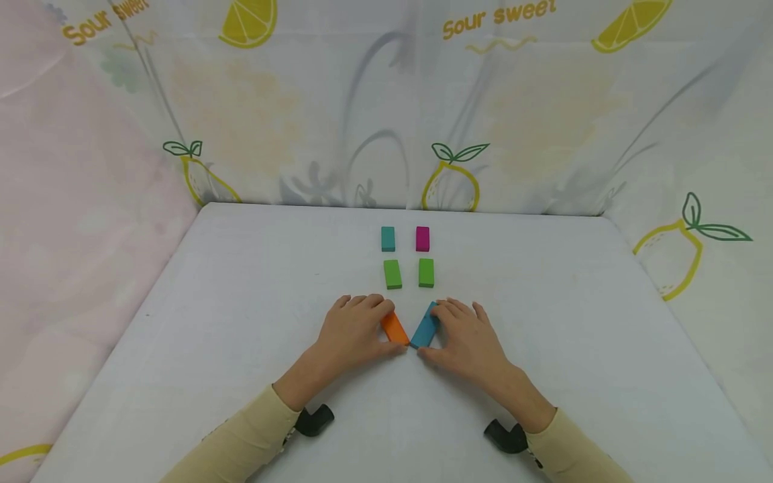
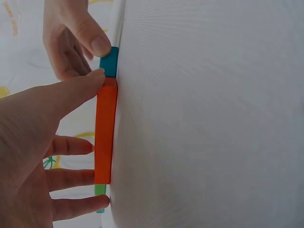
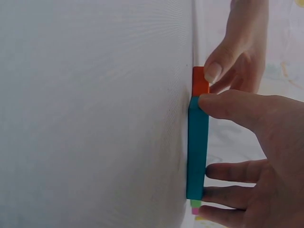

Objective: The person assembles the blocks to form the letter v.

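My left hand (image 1: 356, 332) holds an orange block (image 1: 395, 329) lengthwise, thumb at its near end and fingertips at the far end. In the same way my right hand (image 1: 474, 339) holds a blue block (image 1: 425, 329). Both blocks lie on the white table, slanted so that their near ends meet or almost meet and their far ends spread apart. From the left wrist, the orange block (image 2: 105, 135) shows its long side, with the thumb on its top corner. The right wrist view shows the blue block (image 3: 197, 152) likewise, resting on the tabletop.
Beyond the hands, two green blocks (image 1: 392, 274) lie side by side. Farther back are a teal block (image 1: 388, 239) and a magenta block (image 1: 423, 239). The white table (image 1: 253, 268) ends at a lemon-printed cloth (image 1: 386, 100). Black wrist-worn devices (image 1: 315, 420) sit below both forearms.
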A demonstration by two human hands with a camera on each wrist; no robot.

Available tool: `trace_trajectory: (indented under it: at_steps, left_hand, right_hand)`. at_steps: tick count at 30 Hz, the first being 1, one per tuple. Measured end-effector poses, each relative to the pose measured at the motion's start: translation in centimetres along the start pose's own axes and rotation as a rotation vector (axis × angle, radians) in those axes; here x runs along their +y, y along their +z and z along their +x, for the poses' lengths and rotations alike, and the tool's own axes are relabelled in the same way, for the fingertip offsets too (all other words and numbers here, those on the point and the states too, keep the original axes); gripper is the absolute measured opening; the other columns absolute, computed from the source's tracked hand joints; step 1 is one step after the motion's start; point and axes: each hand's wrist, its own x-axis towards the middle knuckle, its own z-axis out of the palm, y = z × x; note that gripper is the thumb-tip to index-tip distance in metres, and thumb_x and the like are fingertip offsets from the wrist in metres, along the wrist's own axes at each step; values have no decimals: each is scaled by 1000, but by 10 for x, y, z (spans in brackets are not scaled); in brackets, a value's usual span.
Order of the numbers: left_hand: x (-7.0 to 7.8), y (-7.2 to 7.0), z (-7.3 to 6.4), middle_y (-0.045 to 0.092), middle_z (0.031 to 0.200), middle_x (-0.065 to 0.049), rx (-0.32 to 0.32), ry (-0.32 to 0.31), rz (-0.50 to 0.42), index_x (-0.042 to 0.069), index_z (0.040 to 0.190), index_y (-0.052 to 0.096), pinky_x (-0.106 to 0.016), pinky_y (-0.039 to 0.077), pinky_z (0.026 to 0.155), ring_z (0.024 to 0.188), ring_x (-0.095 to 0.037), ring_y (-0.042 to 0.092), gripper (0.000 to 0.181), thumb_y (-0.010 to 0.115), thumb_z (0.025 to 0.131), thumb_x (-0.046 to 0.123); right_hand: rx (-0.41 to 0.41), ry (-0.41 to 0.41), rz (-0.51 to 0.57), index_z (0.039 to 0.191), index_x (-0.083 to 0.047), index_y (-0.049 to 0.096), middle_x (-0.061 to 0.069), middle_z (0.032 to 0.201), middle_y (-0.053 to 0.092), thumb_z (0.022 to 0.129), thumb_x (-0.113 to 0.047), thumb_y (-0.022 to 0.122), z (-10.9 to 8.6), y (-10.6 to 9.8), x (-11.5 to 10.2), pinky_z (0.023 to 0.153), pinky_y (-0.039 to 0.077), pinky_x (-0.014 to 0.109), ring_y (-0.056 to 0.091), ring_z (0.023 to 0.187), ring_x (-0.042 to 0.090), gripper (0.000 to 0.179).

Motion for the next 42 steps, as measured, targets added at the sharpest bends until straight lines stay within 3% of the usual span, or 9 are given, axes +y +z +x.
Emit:
trace_trajectory:
  at_steps: [24, 34, 42]
  left_hand:
    - [2, 1, -2, 64, 131, -1, -4, -9, 23, 21, 119, 65, -50, 46, 105, 117, -23, 63, 62, 72, 77, 66]
    - [1, -1, -4, 62, 135, -1, 19, 0, 35, 21, 118, 65, -50, 46, 106, 122, -23, 60, 65, 70, 76, 70]
    - [0, 0, -7, 64, 131, 0, 74, 25, 36, 20, 119, 66, -49, 46, 105, 122, -21, 60, 62, 69, 79, 68]
  right_hand:
    - [-54, 24, 9, 125, -9, 59, 14, 143, 55, 78, -49, 79, 0, -2, -1, 112, 28, 68, 43, 141, 36, 65]
    - [-47, 21, 4, 125, -9, 61, 15, 147, 52, 81, -54, 76, 1, -3, -1, 112, 28, 69, 39, 144, 37, 64]
    - [-24, 7, 32, 123, -9, 62, 15, 147, 52, 85, -49, 73, 1, -6, -1, 113, 27, 69, 40, 143, 37, 57]
